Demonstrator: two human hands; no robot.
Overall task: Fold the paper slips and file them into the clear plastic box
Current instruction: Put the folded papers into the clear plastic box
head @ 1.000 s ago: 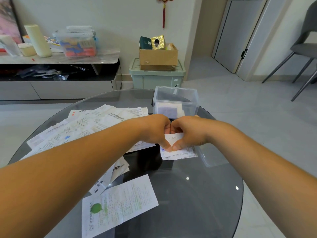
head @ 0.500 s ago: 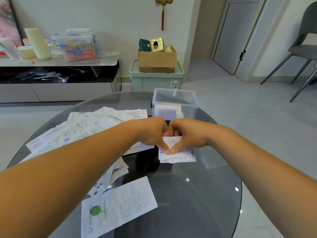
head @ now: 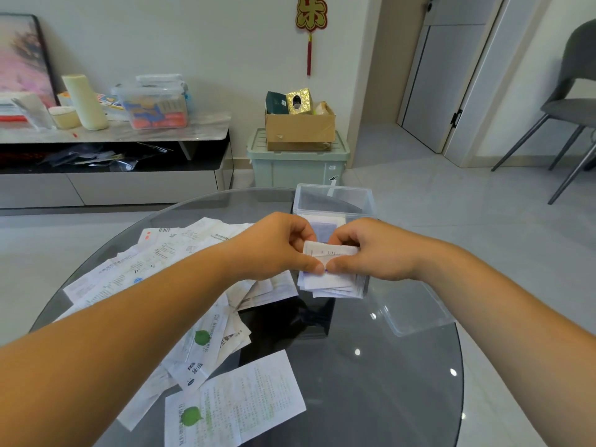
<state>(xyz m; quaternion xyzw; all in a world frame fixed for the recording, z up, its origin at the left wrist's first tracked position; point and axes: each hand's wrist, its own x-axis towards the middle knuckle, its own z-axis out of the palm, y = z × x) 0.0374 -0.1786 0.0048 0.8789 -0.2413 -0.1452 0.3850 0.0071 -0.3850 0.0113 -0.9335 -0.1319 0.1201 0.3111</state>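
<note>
Room: tiled floor and pale wall; low cabinet (head: 113, 156) at left, green bin (head: 296, 169) with a carton (head: 300, 130) on top at centre, grey chair (head: 567, 108) at right.
Counter (head: 387, 398): round, dark glass, viewed from above; carries every paper item listed below.
Box (head: 335, 201): clear plastic, open-topped, upright at the far edge of the counter; folded paper lies on its floor.
Stack (head: 332, 287): folded slips piled flat on the counter, just in front of the box.
Lid (head: 416, 314): clear lid, flat on the counter, right of the stack, beneath the right forearm.
Left hand (head: 277, 246): fingers curled; thumb and forefinger pinch the left edge of a slip (head: 332, 251).
Right hand (head: 374, 250): fingers curled; thumb and forefinger pinch the right edge of the same slip; both thumb tips nearly meet.
Slip: small, white, printed; held between left hand and right hand, above the stack and in front of the box, outside it.
Loose slips (head: 167, 256): unfolded, overlapping, spread over the left half of the counter, partly hidden by the left forearm.
Sheet (head: 238, 411): larger printed sheet with a green mark, flat at the near edge, just beside the loose slips, well apart from the stack.
</note>
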